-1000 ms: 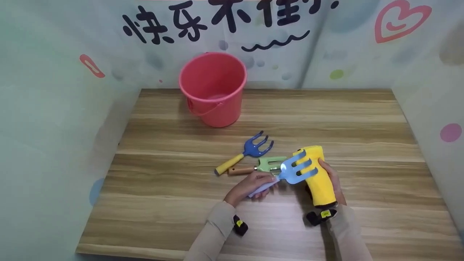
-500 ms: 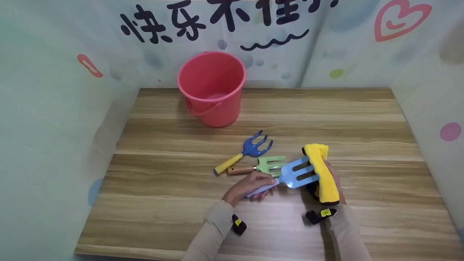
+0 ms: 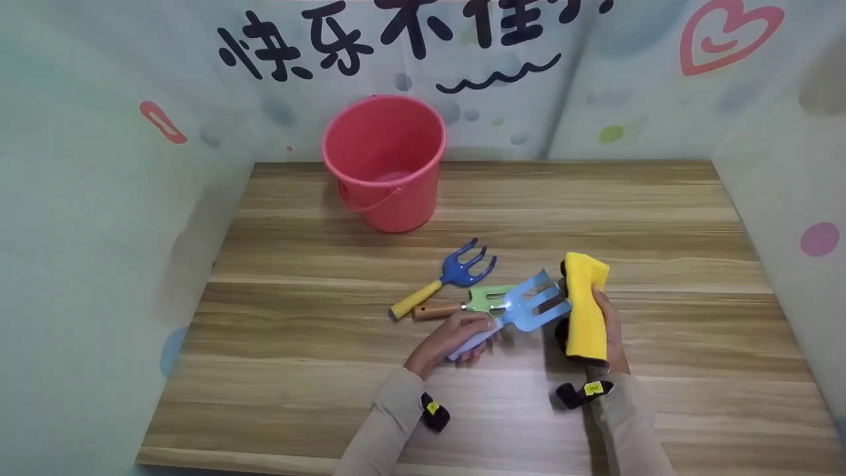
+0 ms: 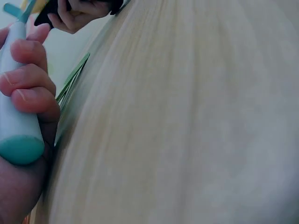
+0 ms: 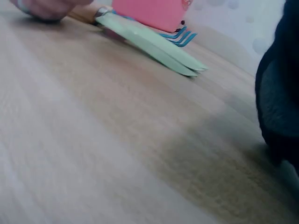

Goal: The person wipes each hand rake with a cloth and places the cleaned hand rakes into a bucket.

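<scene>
My left hand (image 3: 456, 340) grips a light blue garden hand fork (image 3: 529, 305) by its pale handle, fingers curled round it in the left wrist view. The tines point right, up to the edge of a folded yellow cloth (image 3: 585, 311) with a black underside. That cloth is in my right hand (image 3: 611, 324), whose fingers are partly hidden by it. Whether tines and cloth touch, I cannot tell. Under the blue fork lies a green hand fork (image 3: 486, 297) with a wooden handle. Beside it is a dark blue cultivator (image 3: 462, 270) with a yellow handle.
A pink bucket (image 3: 386, 165) stands upright at the back of the wooden table (image 3: 284, 370), its handle hanging down in front. Printed fabric walls (image 3: 515, 125) close off the back and both sides.
The cloth has come off the tines to the right and turned narrower in my right hand. The light blue fork has shifted slightly left and tilted, still in my left hand.
</scene>
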